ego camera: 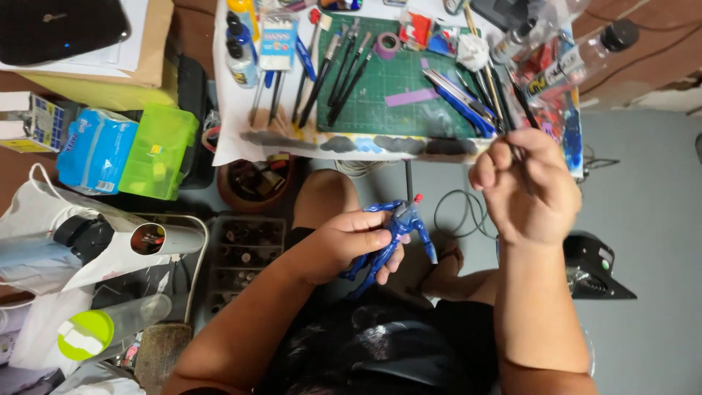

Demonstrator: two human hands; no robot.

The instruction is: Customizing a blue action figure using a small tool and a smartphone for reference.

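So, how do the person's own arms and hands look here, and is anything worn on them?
Both forearms are bare up to the picture's edge: no sleeves show. The left hand and the right hand carry no gloves, and I see no rings, watch or wristband on either. Near the body, dark black clothing shows between the arms; whether it has short sleeves cannot be told.

We cannot see the torso of the blue figurine [398, 223]; our left hand [351, 245] covers it. Our right hand [526, 186] hides most of the thin brush handle [516, 152], its tip unseen. The black device [58, 25] is cut off at the top edge.
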